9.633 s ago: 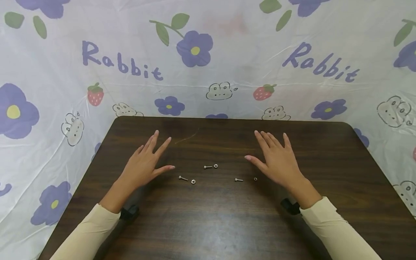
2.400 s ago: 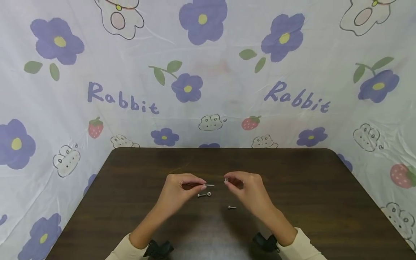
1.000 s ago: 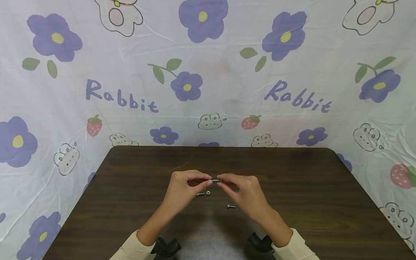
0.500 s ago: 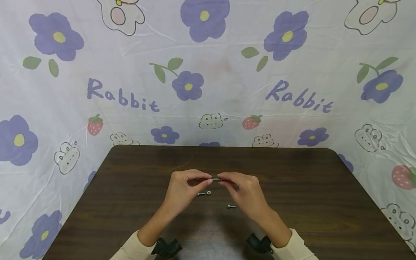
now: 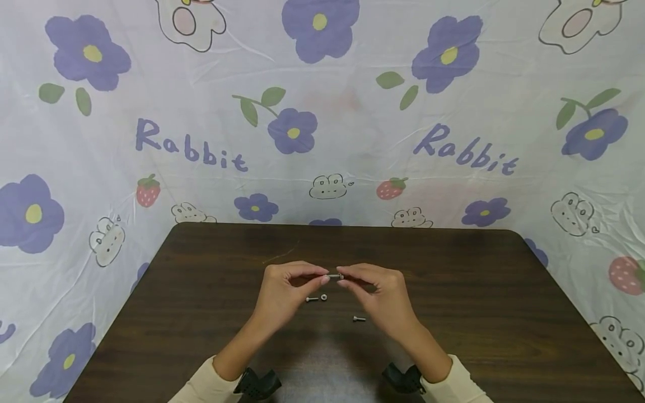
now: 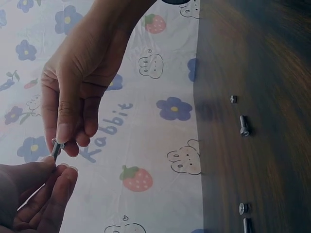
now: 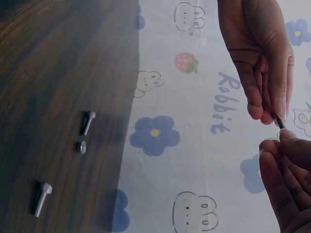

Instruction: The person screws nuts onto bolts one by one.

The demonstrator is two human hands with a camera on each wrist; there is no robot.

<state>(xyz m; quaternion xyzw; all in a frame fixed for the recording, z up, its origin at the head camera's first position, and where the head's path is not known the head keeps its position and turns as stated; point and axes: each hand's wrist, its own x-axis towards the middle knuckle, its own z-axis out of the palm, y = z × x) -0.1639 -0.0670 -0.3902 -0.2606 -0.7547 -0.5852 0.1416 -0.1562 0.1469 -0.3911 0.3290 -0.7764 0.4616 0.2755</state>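
My left hand (image 5: 284,288) pinches a small silver bolt (image 5: 333,275) by its head end, the shaft pointing right. Opposite it, my right hand (image 5: 380,291) pinches a nut (image 6: 58,142) at the bolt's tip; how far it sits on the thread cannot be told. Both hands are raised above the table. In the right wrist view the fingers cover most of the bolt and hide the nut. Below lie a second bolt (image 5: 312,299) with a nut (image 5: 324,298) beside it, and a third bolt (image 5: 359,319). Another nut (image 6: 233,99) shows in the left wrist view, hidden in the head view.
The dark wood-grain table (image 5: 227,313) has rounded far corners. A white cloth (image 5: 347,134) printed with flowers, rabbits and strawberries hangs behind it and at both sides. Black wrist devices (image 5: 258,384) are strapped at the cuffs.
From spread and bare over the table, the hands took up a bolt and a nut, then came together, bringing the nut to the bolt's tip. Over the last second they have barely moved.
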